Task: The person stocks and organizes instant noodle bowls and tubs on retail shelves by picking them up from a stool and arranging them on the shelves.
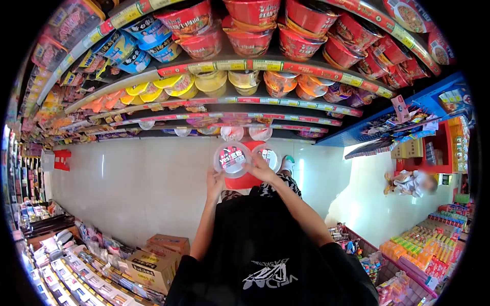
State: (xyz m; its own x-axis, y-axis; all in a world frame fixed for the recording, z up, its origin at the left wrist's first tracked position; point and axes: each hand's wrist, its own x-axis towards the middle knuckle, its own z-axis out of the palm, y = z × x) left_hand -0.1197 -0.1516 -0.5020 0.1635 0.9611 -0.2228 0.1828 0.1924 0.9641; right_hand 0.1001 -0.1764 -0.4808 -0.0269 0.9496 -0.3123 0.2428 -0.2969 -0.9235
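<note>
Low in front of me is a round clear-rimmed noodle tub (230, 159) with a black, pink and white label reading "yes!". At its lower left edge, my left hand (216, 179) has its fingers closed on the rim. My right hand (262, 169) pinches the same tub's right rim. Its back partly covers a second similar tub (273, 157), which sits just to the right. Beneath both tubs shows a red stool-like surface (240, 182). Two more pale round tubs, a left one (232, 133) and a right one (261, 133), stand by the bottom shelf.
Shelves with price strips (265, 65) hold red noodle bowls (250, 41) and yellow ones (212, 83). A blue rack (337, 135) stands at right, with another person (412, 182) beyond. Cardboard boxes (153, 265) lie behind at left, a purple crate (398, 278) at right.
</note>
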